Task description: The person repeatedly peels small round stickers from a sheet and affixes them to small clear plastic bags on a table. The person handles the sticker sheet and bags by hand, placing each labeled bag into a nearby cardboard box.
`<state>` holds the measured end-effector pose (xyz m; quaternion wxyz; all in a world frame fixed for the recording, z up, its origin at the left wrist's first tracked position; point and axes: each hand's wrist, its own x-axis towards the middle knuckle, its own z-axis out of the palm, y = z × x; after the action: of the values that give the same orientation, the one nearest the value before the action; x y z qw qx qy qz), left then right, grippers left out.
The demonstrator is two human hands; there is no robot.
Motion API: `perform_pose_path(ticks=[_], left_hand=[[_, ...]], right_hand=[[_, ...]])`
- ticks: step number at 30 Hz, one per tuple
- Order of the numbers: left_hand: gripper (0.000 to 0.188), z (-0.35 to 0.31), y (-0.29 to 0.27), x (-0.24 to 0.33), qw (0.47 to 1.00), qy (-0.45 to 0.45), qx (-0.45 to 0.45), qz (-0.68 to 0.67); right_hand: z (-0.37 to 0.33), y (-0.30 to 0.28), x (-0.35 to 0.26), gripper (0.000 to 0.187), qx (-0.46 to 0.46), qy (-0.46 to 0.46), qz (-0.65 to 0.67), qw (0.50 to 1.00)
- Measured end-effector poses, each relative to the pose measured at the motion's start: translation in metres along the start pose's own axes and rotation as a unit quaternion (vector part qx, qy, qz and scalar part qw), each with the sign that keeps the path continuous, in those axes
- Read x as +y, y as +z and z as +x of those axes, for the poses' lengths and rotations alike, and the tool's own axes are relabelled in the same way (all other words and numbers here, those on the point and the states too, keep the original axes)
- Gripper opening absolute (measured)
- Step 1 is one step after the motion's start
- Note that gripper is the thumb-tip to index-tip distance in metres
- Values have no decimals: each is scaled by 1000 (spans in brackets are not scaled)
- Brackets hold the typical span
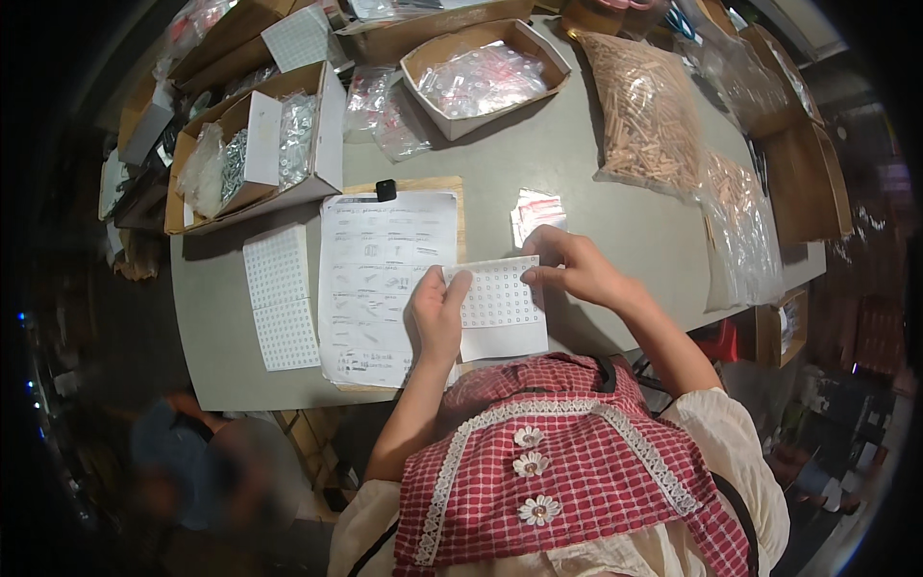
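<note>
Between my two hands is a white sticker sheet (500, 300) printed with rows of small marks; its lower part is blank. My left hand (438, 310) grips the sheet's left edge, thumb on top. With thumb and fingers closed, my right hand (575, 267) pinches its upper right corner. Just beyond the right hand lies a small stack of clear zip bags (538, 213) with red strips. Under my left forearm is a printed parts list (370, 279) on a clipboard (460, 207) with a black clip. Another marked sticker sheet (281, 298) lies left of it.
A cardboard box (332, 135) of metal hardware packets stands at the far left. Behind, a tray (413, 87) holds bagged small parts. Large bags of wooden dowels (646, 111) lie at the right, near an open carton (812, 183). Another person (221, 462) is at lower left.
</note>
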<state>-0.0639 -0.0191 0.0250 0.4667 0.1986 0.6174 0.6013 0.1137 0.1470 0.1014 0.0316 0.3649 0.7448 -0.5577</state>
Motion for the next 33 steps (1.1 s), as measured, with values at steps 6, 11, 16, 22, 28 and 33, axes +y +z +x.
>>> perform_pose_path(ticks=[6, 11, 16, 22, 28, 33], left_hand=[[17, 5, -10, -15, 999, -3, -46, -21], [18, 8, -5, -12, 997, -15, -48, -54], [18, 5, -2, -1, 991, -38, -67, -108], [17, 5, -4, 1, 986, -54, -89, -129], [21, 5, -6, 0, 983, -60, -89, -151], [21, 5, -3, 0, 984, -56, -84, -148]], right_hand=[[-15, 15, 15, 24, 86, -60, 32, 994], [-15, 22, 26, 22, 135, -190, -40, 972], [-26, 18, 26, 30, 134, -240, -134, 952], [-31, 18, 27, 33, 133, -268, -194, 934], [-24, 20, 26, 17, 133, -262, -192, 936], [-17, 23, 35, 11, 121, -244, -38, 961]])
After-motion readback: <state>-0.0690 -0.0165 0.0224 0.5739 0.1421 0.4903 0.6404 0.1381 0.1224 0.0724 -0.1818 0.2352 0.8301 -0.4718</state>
